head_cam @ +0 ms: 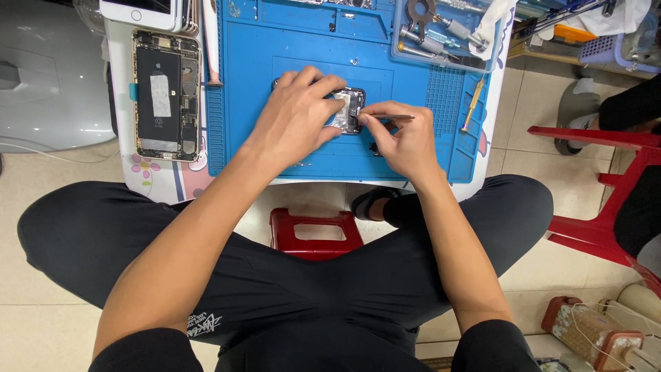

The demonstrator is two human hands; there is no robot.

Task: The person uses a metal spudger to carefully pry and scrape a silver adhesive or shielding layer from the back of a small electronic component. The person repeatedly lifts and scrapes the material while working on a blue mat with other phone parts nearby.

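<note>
My blue work mat (296,148) covers most of the white surface (162,182), and I place everything from this mat. Just beside its left edge lies an opened phone (166,95) with the battery showing. On the far right corner of the mat stands a clear tray (441,52) with metal tools. In the middle of the mat my left hand (292,117) lies flat, fingers spread, pressing on a small phone body (350,110). My right hand (403,141), touching it from the right, pinches thin tweezers (392,117). A gold screwdriver (472,105) lies at the mat's right edge.
</note>
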